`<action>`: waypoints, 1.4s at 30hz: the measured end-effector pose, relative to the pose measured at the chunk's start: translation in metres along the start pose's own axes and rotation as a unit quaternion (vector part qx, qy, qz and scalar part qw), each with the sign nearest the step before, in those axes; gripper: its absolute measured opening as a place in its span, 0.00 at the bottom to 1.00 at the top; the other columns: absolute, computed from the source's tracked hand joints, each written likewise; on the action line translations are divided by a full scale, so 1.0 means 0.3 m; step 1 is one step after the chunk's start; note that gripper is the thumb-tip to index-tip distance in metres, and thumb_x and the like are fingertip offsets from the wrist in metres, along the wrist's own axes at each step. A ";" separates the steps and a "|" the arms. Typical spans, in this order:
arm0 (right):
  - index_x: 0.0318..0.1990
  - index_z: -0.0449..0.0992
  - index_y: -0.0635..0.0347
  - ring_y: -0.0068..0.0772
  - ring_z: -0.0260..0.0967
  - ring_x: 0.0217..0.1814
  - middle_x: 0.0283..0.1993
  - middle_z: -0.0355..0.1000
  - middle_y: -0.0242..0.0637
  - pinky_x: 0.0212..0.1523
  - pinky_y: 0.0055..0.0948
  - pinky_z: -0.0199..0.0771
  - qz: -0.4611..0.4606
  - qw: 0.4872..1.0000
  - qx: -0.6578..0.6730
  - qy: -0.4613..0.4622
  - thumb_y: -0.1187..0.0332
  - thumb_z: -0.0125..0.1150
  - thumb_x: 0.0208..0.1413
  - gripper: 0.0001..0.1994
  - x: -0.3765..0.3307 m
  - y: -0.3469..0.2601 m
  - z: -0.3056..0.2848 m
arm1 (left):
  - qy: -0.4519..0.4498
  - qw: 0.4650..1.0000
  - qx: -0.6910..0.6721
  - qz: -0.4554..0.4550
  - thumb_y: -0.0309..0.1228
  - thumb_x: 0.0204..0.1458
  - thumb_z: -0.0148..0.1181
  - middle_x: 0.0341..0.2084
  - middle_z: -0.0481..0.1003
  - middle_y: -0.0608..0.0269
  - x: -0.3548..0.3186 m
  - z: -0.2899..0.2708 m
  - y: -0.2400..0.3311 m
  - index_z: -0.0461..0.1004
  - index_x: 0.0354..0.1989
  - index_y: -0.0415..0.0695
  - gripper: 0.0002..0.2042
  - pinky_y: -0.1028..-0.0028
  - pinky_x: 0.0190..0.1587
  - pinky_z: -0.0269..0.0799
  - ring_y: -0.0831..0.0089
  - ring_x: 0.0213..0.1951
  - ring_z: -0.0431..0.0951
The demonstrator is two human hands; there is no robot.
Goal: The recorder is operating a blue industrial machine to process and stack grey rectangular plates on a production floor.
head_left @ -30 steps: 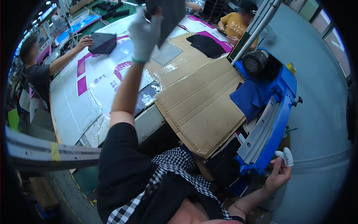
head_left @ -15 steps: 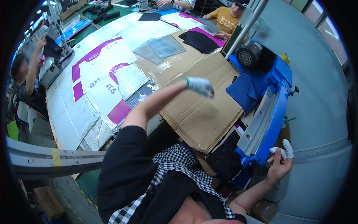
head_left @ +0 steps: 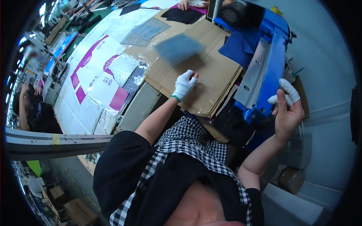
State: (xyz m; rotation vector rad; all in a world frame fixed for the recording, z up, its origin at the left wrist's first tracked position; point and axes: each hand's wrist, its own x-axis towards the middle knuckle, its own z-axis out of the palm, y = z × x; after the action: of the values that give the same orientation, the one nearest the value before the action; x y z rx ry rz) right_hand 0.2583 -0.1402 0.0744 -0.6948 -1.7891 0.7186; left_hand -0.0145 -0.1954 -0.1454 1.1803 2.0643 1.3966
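Facing left hand (head_left: 184,84): blurred gray-blue sheet (head_left: 179,49), eleven o'clock, apart from curled fingers.
Right hand (head_left: 288,115): fingers bent.
Either pinch: cannot tell.

A smooth, pale blue-grey wall (head_left: 328,71) fills the right side, crossed low down by a horizontal ridge. At its near foot sit a brown carton (head_left: 291,179) and a flat whitish panel (head_left: 294,201). A broad, white-covered worktable (head_left: 66,98) spreads across the left, with a green-topped table (head_left: 81,20) at the far left. Bright ceiling lamps (head_left: 42,9) glow beyond. A metal rail (head_left: 81,140) spans the near left, above grey floor (head_left: 85,180) with a yellow line and more cardboard boxes (head_left: 80,211).
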 end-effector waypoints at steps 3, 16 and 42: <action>0.41 0.74 0.65 0.14 0.53 0.12 0.21 0.72 0.31 0.14 0.11 0.51 -0.005 1.000 -0.005 -0.008 0.66 0.61 0.51 0.13 -0.008 0.002 0.005 | 0.014 1.000 0.022 0.011 0.34 0.50 0.54 0.18 0.70 0.65 -0.034 -0.063 -0.027 0.73 0.30 0.40 0.09 0.83 0.21 0.65 0.78 0.18 0.69; 0.47 0.69 0.64 0.19 0.67 0.28 0.35 0.73 0.36 0.33 0.15 0.67 -0.115 0.990 -0.048 0.063 0.61 0.56 0.54 0.17 0.023 0.062 -0.009 | -0.010 0.904 0.426 -0.024 0.47 0.36 0.62 0.36 0.74 0.48 0.501 -0.489 -0.285 0.69 0.43 0.36 0.29 0.65 0.41 0.70 0.54 0.36 0.74; 0.47 0.69 0.60 0.28 0.69 0.43 0.43 0.71 0.34 0.44 0.27 0.68 0.137 0.840 0.524 0.033 0.57 0.43 0.60 0.18 0.069 0.225 -0.370 | -0.325 0.903 -0.271 -0.081 0.27 0.53 0.48 0.36 0.73 0.55 0.322 0.048 1.009 0.72 0.38 0.33 0.11 0.79 0.41 0.66 0.67 0.36 0.73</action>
State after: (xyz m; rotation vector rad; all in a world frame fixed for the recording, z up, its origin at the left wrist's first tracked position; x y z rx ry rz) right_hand 0.3656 -0.0644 0.0675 -0.1953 -0.9678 1.6522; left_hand 0.0697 -0.0630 0.1314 1.0103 1.1783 1.1663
